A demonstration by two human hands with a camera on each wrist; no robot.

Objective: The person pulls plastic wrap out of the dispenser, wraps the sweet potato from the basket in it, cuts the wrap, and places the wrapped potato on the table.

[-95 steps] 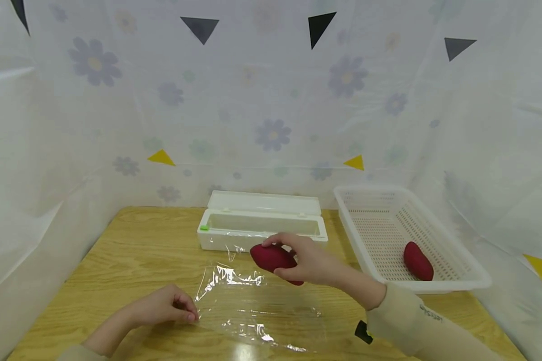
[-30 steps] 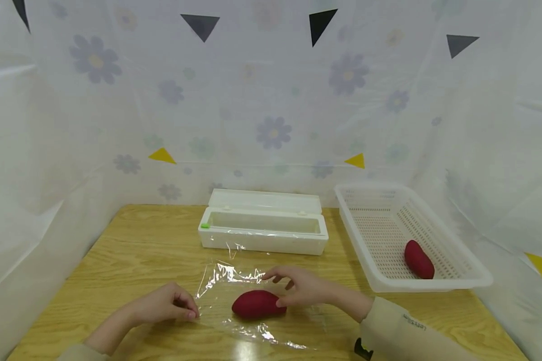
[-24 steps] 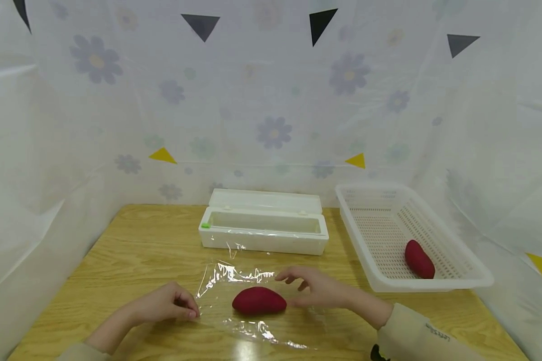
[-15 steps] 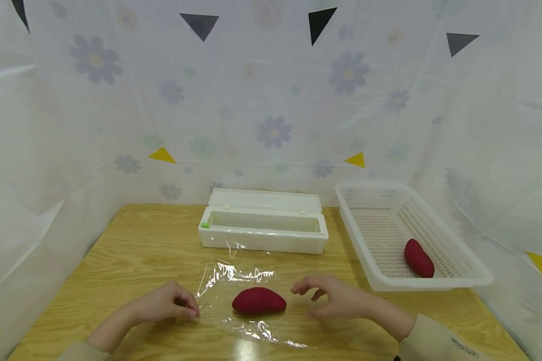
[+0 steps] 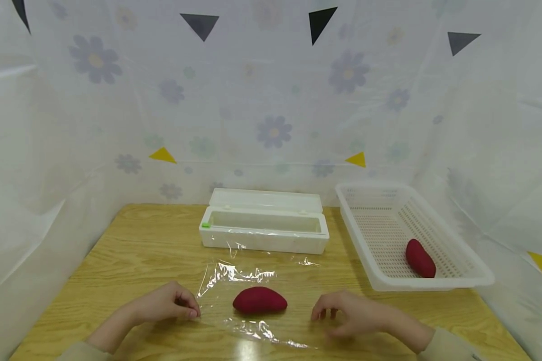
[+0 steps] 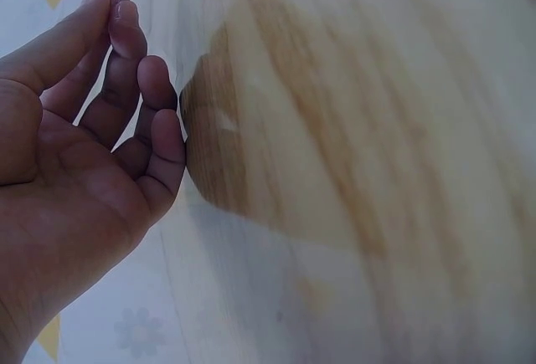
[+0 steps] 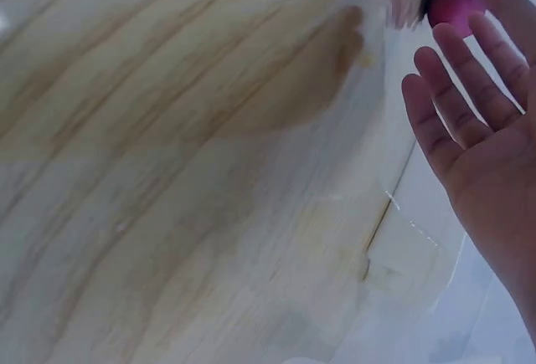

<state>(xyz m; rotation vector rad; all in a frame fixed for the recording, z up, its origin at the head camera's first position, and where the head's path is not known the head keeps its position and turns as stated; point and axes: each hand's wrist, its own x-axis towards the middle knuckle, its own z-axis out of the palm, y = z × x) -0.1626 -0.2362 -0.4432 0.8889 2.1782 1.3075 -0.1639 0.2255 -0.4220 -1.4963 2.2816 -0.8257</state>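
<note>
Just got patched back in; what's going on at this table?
A person's left hand pinches the left edge of clear plastic film. A red sweet potato lies on the film, not held. The right hand is to its right, gripping nothing. Behind stands an open white box; a second sweet potato sits in the white basket.

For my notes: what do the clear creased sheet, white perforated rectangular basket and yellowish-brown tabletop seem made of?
Clear creased sheet: likely thin plastic film, glossy, judging by bright glints and grain visible through it.
White perforated rectangular basket: probably moulded plastic, smooth-looking, with regular slots.
Yellowish-brown tabletop: grain suggests wood or printed laminate, slightly shiny; I cannot tell which.
</note>
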